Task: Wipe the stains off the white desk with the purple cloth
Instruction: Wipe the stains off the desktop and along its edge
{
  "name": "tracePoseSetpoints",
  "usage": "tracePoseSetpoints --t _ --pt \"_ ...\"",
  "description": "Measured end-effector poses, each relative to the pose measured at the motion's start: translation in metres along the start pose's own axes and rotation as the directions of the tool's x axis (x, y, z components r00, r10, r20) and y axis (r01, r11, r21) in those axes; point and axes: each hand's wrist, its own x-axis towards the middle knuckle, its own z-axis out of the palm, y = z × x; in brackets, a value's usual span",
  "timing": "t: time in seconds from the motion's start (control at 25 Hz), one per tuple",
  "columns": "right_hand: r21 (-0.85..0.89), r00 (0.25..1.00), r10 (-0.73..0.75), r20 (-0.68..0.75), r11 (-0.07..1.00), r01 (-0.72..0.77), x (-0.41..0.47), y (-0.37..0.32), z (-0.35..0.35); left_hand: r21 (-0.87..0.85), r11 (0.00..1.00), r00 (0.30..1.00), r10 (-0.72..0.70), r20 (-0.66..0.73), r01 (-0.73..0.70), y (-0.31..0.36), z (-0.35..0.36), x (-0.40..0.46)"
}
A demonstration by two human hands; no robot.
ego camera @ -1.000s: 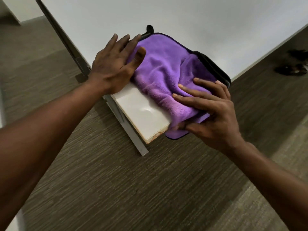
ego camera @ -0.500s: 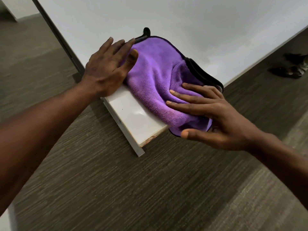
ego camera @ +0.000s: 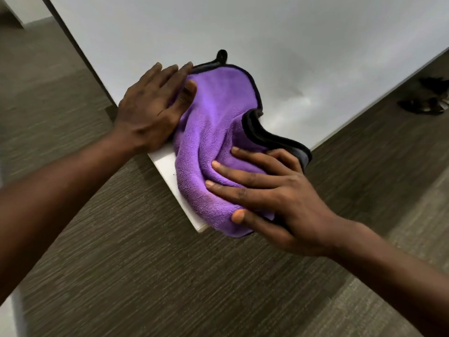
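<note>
- Left hand (ego camera: 150, 110): lies palm-down at the left edge of the white desk (ego camera: 279, 32), near its nearest corner. The fingers are extended and close together; their tips and the thumb press on the left margin of the purple cloth (ego camera: 213, 132), pinning it and gripping nothing.
- Purple cloth: a plush cloth with a dark bound edge and a small hanging loop (ego camera: 222, 55) at its far end. It is bunched into folds over the desk's near corner, and its lower end hangs past the edge.
- Right hand (ego camera: 272, 198): rests on the near right part of the cloth at the desk's right edge. The fingers are spread across the folds, and the thumb curls under the overhanging end, so the cloth is loosely gathered between thumb and fingers.
- Floor (ego camera: 145, 276): dark carpet below; dark objects (ego camera: 427, 103), too blurred to identify, lie at far right.
- Risks, as judged: a stroke toward the corner could carry the cloth off the edge; the bunched folds would reduce contact and may leave stains behind. No stain can be made out clearly.
- Writing: no brand, label or legible text is visible.
</note>
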Motion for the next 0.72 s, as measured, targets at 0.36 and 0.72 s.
tracePoseSetpoints --t 0.36,0.72 --pt "-0.161 0.932 -0.150 -0.330 0.982 0.101 -0.004 0.029 0.037 -0.044 0.999 1.000 -0.005 -0.017 0.005 -0.001 -0.001 -0.004" --pt "-0.025 0.895 -0.041 -0.443 0.999 0.033 0.009 0.025 0.024 -0.031 0.999 0.999 -0.030 -0.017 0.030 0.003 -0.002 -0.005"
